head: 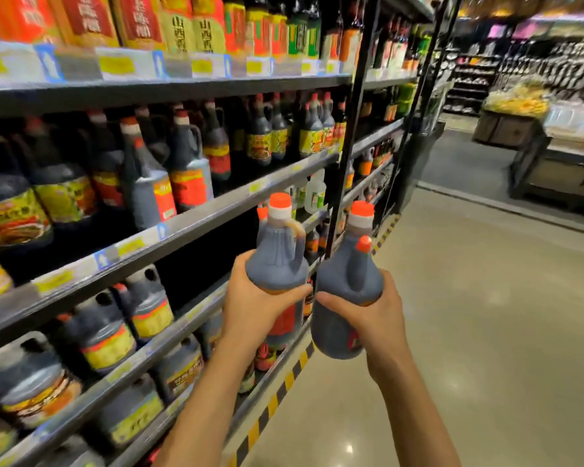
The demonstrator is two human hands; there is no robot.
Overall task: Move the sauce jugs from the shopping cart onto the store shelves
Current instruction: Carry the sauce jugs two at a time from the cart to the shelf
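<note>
Arms: both stretched out from the bottom edge, bare forearms, one jug each.
Shelves: run all along the left, packed with dark stocked jugs, pretty blurry. One dark gap on the level just left of the hands, looks like room for more.
Left hand: curled tight round the belly of the left jug, thumb across the front. Jug is upright, orange cap on top, in the air just in front of the shelf edge and not resting on it.
Right jug: upright too, right beside the left one. Touching or nearly, can't say which. It hangs out over the floor.
Right hand: wrapped round that jug's lower body, firm grip.
Cart: not in view.
Progress: I'd call it partway through this trip. Both jugs are out of the cart and up by the shelves, neither shelved yet. Left to do: slot both in, probably into that gap. How many wait in the cart, no idea.
</note>
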